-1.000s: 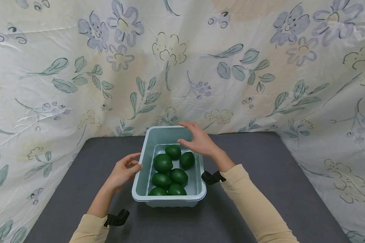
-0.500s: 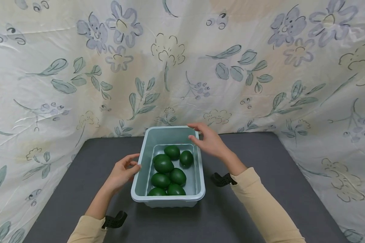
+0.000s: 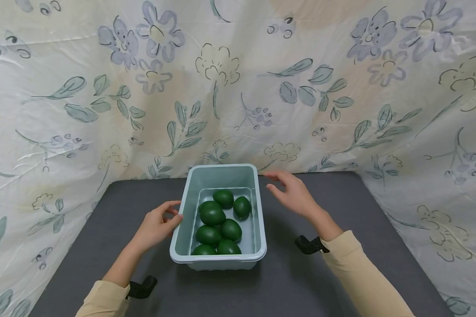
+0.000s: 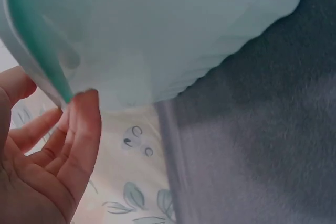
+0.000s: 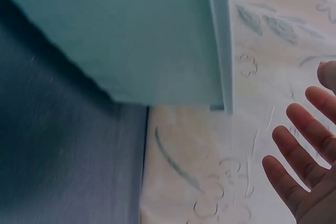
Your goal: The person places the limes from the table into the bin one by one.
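Note:
A pale blue-green plastic bin [image 3: 218, 259] stands on the dark grey table, with several glossy dark green avocados [image 3: 212, 214] lying inside toward its near end. At the bin's left rim, my left hand [image 3: 155, 225] pinches the edge with thumb and bent fingers. The left wrist view shows the fingers [image 4: 84, 129] against the outer side, just under the rim. My right hand [image 3: 293, 193] hovers beyond the right rim, apart from the bin and holding nothing. In the right wrist view its fingers [image 5: 296, 150] are spread beside the bin wall [image 5: 131, 40].
The grey table [image 3: 333, 207] extends on both sides of the bin. A floral cloth [image 3: 238, 88] hangs behind the table and along its sides. Each wrist carries a black camera mount [image 3: 310, 245].
My right hand has moved from over the bin's far right rim out to the right, away from it. The left hand stays at the left rim, and the avocados lie as before.

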A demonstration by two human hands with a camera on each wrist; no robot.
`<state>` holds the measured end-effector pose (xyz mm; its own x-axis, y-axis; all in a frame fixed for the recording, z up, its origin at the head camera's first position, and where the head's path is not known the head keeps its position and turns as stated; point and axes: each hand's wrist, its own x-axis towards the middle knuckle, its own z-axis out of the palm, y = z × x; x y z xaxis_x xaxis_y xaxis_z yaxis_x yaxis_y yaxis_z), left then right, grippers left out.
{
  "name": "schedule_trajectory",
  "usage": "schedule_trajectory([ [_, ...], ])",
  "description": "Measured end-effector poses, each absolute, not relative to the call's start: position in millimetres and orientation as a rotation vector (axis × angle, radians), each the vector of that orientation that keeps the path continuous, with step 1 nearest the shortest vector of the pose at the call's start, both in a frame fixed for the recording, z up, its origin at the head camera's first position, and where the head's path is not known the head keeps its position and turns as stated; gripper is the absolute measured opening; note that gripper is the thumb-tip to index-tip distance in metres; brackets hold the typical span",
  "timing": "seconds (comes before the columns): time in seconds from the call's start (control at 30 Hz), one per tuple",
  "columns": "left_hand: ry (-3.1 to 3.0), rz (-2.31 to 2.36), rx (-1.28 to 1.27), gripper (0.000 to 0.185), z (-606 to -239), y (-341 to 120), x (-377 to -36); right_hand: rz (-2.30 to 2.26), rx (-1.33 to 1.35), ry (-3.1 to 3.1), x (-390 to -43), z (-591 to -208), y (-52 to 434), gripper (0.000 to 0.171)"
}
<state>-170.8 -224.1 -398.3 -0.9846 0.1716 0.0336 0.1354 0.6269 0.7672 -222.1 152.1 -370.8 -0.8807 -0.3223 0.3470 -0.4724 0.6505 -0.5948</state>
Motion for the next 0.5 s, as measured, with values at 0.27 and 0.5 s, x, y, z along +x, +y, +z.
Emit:
schedule_trajectory([
  [0.27,3.043,1.045,0.468,0.041,-391.6,-229.1,-172.3,0.951,0.589,-2.691,-217.7,-381.2,186.6,0.036],
  [0.5,3.174,0.657,0.439,0.043,-377.1,-238.9,-172.9,0.756,0.519,-2.739,-212.1,-394.2,215.2,0.036],
])
